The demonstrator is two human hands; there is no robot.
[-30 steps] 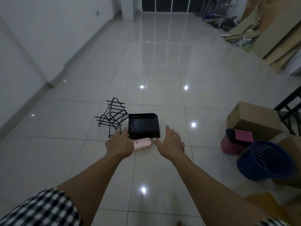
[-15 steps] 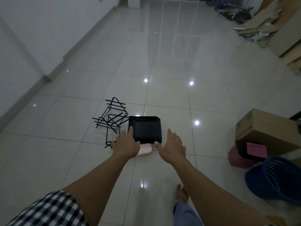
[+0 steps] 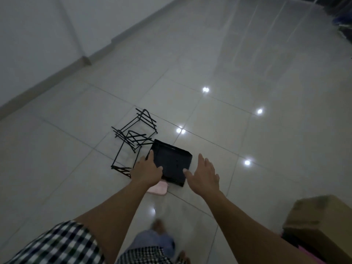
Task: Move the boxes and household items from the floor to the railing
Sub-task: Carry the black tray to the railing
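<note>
Both hands reach down to the black tray (image 3: 172, 161), which lies on the floor (image 3: 247, 187) beside a black wire rack (image 3: 131, 141) and partly over a pink item (image 3: 158, 189). The left hand (image 3: 146, 172) has straight fingers (image 3: 150, 156) along the tray's left edge; whether they touch it is unclear. The right hand (image 3: 204, 176) is spread wide at the right edge, gripping nothing. Since half a second ago, both hands have come closer around the tray.

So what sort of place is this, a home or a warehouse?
Likely a room in a home, though I can't be sure: a glossy tiled floor, a plain white wall with skirting, and household things on the floor, a black wire rack, black tray and cardboard box.
</note>
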